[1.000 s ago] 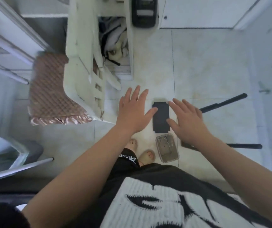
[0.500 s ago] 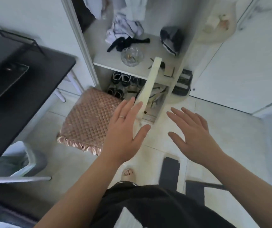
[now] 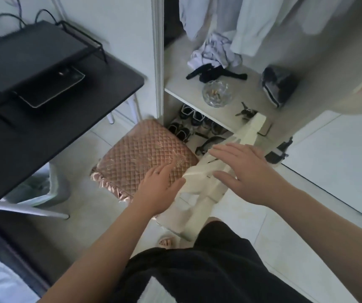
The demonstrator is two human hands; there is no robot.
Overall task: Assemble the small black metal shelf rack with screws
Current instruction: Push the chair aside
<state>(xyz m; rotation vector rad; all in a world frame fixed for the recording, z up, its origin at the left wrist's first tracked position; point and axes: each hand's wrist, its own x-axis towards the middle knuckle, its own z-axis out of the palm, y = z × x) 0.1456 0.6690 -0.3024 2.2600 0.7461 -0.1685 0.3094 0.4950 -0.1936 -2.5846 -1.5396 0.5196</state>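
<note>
Your left hand (image 3: 156,190) and right hand (image 3: 247,172) hover over a cream chair (image 3: 199,193) and its quilted cushion (image 3: 141,154), each grip open and empty. No loose parts or screws show here, only a black metal rack (image 3: 29,53) on the dark worktop (image 3: 55,138) at left. It is likely stiff, light and hard-edged, so hold it by the frame.

Left hand (image 3: 157,189), right hand (image 3: 244,171), both hands outstretched, fingers straight

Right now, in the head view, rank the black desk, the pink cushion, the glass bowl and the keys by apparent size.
1. black desk
2. pink cushion
3. glass bowl
4. keys
The desk runs off frame, yet is plainly largest.
</note>
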